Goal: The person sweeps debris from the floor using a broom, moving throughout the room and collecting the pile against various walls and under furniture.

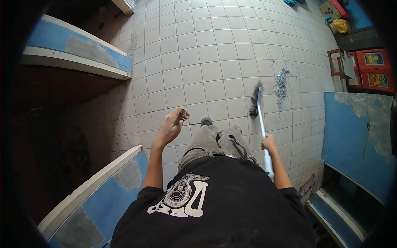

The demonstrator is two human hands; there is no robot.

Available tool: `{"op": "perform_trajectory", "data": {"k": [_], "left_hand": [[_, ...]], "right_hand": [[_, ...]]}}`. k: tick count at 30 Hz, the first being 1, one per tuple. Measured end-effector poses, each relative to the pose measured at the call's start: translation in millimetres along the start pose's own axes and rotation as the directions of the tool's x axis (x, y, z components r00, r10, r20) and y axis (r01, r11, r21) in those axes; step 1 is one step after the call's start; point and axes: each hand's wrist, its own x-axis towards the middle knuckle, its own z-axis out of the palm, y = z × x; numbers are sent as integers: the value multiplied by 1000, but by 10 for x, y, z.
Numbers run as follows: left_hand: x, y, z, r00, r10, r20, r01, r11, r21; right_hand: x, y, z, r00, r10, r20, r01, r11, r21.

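My right hand (269,142) is closed around the pale handle of a broom (263,125). The broom's dark bristles (254,101) rest on the tiles, pointing left, beneath a blue head. Just right of it lies a pile of grey-blue debris (281,84), with finer bits scattered around. My left hand (170,127) is raised over the floor on the left, fingers wrapped round a brown tube-like object (180,116) with a round end. Its full shape is hidden by the hand.
Peeling blue partitions with white edges (87,49) stand on the left. A blue panel (351,128) rises on the right, near red drawers (372,70) and a small wooden frame (340,64). A yellow bag (341,25) sits at the far right. A pinkish cloth (307,184) lies low right.
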Motion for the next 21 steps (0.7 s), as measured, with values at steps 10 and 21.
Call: {"op": "perform_trajectory", "data": {"k": [10,21], "left_hand": [[-63,-37,23,999,-1,-38,-1,998,-58],[-476,-9,-67,977,-106,-187,114,993,30]], "right_hand": [[-756,-1061,-368,883,-112,455,87,993,76],[128,-1296,1199,847,-132,514,32,979,200]]}}
